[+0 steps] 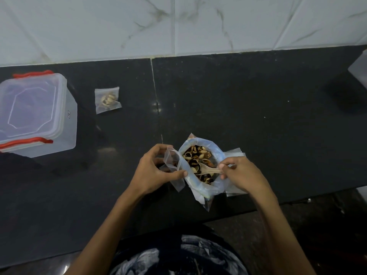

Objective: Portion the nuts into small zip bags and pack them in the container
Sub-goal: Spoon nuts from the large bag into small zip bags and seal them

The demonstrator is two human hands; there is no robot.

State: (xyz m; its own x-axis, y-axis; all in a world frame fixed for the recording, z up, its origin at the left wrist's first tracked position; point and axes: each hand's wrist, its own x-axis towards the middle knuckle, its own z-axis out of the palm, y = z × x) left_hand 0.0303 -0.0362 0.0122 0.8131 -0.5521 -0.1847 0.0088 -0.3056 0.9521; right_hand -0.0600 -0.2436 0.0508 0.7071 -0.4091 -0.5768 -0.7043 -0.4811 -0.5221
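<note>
Head view: left hand (pixel 156 171) pinches a small empty zip bag (pixel 172 158) beside the big bag of nuts (pixel 200 165) on the dark bench (pixel 258 116). Right hand (pixel 241 173) grips a plastic spoon (pixel 208 169) dipped among the nuts. One filled small bag (pixel 107 100) lies near the lidded container (pixel 35 114) at far left.

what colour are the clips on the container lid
Red, on the clear container; the clips show best in the head view.
</note>
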